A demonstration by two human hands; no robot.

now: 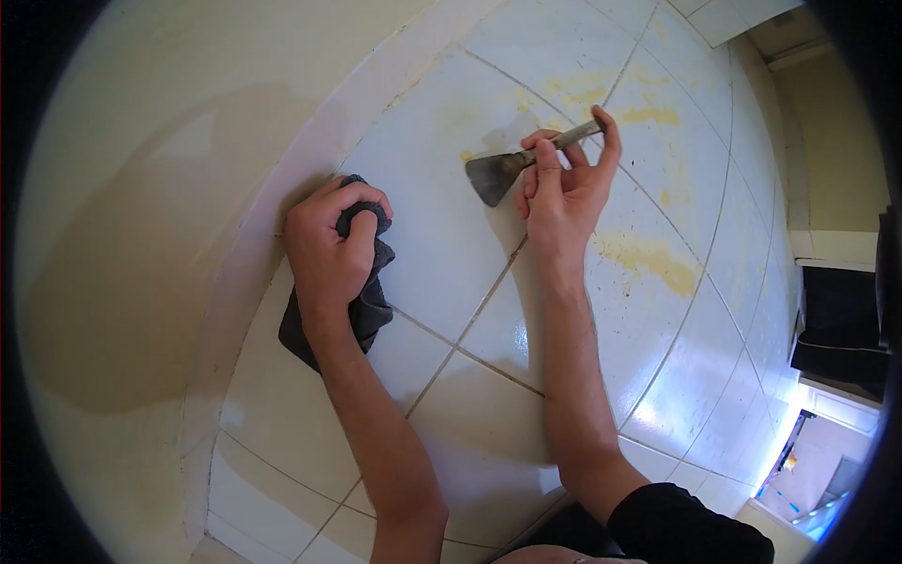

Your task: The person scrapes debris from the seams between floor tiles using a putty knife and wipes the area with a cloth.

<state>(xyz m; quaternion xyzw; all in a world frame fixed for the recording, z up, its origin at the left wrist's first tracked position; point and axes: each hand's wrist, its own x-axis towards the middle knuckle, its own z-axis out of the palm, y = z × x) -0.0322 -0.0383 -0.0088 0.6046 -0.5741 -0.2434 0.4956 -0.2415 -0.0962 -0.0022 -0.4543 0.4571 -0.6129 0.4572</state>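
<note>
Bunched in my left hand [331, 244] is a dark grey cloth [372, 310], its loose end hanging down past the wrist against white tiles [442, 235]. My right hand [568, 193] holds a scraper [493, 177] by its worn, light handle, fingers wrapped round it. The scraper's dark, flared blade points left, close to the tiles; whether it touches them I cannot tell. Yellowish residue [648, 261] marks the tiles to the right of my right wrist. More yellow smears [648, 115] lie beyond the scraper handle.
A cream wall [141, 188] with a pale border strip [282, 169] runs along the left. Dark grout lines cross the tiles. At the far right are a dark cabinet-like opening [841, 320] and a bright doorway [822, 461]. A white ledge [738, 19] juts in at the top right.
</note>
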